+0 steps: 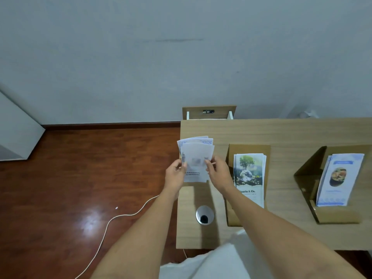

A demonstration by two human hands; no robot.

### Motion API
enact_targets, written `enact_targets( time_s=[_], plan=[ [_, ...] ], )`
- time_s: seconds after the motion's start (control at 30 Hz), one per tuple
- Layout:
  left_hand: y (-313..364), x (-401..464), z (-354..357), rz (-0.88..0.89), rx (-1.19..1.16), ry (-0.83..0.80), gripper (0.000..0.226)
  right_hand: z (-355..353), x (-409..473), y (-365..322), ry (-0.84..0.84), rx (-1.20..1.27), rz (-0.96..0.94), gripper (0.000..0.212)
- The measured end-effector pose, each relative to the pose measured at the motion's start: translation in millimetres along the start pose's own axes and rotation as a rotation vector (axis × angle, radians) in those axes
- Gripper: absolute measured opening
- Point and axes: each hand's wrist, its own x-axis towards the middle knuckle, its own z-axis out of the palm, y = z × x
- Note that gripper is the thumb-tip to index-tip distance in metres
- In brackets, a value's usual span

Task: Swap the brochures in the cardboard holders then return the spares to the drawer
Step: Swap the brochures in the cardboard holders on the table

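Observation:
I hold a fanned stack of white and blue brochures (196, 158) upright above the desk's left end. My left hand (175, 175) grips its left edge and my right hand (218, 172) grips its right edge. To the right stands a cardboard holder (231, 214) with tree-and-globe brochures (249, 174). Further right a second cardboard holder (310, 178) carries blue-bordered food brochures (339, 178). Behind the desk's far left corner an open wooden drawer (209, 111) sticks out; its inside is mostly hidden.
The wooden desk (281, 133) ends at its left edge just under my hands. A round metal cable grommet (204, 215) sits near the front. A white cable (120, 216) runs across the red-brown floor (80, 168). A white cabinet (16, 129) stands far left.

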Motion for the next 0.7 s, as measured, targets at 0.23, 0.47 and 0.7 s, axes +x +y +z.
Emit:
enact_targets(
  time_s=[0.23, 0.47, 0.7],
  plan=[
    [6, 0, 5, -0.005, -0.021, -0.029, 0.014, -1, 1, -3, -0.011, 0.018, -0.022, 0.021],
    [6, 0, 5, 0.031, 0.064, -0.082, 0.019, -2, -2, -3, -0.046, 0.013, -0.039, 0.03],
    [-11, 4, 12, -0.046, 0.486, -0.014, 0.025, -3, -7, 8, -0.142, -0.145, -0.007, 0.027]
  ],
)
